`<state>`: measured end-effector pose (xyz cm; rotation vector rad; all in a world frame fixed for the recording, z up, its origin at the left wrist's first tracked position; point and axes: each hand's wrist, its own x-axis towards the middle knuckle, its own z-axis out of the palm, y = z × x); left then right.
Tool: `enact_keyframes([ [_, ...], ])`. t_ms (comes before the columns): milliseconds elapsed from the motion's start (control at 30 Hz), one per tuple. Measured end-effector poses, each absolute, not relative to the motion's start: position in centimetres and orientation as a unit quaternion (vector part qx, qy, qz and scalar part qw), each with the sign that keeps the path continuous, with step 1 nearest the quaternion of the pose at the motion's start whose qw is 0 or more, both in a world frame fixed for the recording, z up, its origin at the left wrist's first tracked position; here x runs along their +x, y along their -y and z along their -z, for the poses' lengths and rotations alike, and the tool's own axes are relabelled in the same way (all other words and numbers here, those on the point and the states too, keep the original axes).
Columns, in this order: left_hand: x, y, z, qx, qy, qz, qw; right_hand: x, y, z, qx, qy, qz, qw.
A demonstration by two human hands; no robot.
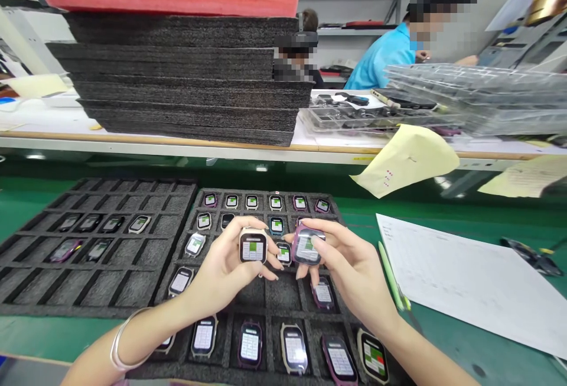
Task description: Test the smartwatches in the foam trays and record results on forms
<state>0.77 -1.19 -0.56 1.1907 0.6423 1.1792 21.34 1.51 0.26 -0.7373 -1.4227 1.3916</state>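
Note:
My left hand [221,271] is closed around a beige smartwatch body [253,246] with a lit green and white screen. My right hand [352,265] grips a purple smartwatch body [306,246], its screen also lit. Both are held side by side just above a black foam tray [270,297] whose cells hold several more watch bodies with lit screens. A silver bangle [119,341] sits on my left wrist.
A second black foam tray [128,256] at the left holds several watch bodies. A green pen [392,282] and a printed sheet [469,282] lie at the right. Behind, a shelf carries a foam sheet stack [186,78], clear plastic trays [478,99] and yellow notes [407,158]. Two people sit beyond.

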Motion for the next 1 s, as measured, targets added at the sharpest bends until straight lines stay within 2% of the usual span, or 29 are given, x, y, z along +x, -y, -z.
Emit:
enact_keyframes([
  [333, 1.2, 0.6, 0.4, 0.500, -0.328, -0.539, 0.594, 21.3, -1.2, -0.2, -0.264, 0.605, -0.600, 0.452],
  [600, 0.7, 1.2, 0.5, 0.505, -0.254, -0.537, 0.627, 21.1, -1.0, 0.1, -0.286, 0.633, -0.573, 0.435],
  [833, 0.5, 1.4, 1.6, 0.504, -0.286, -0.517, 0.630, 21.4, -0.8, 0.4, -0.325, 0.690, -0.536, 0.361],
  [1000, 0.1, 1.7, 3.6, 0.503, -0.320, -0.475, 0.647, 22.0, -0.8, 3.3, -0.374, 0.741, -0.484, 0.277],
])
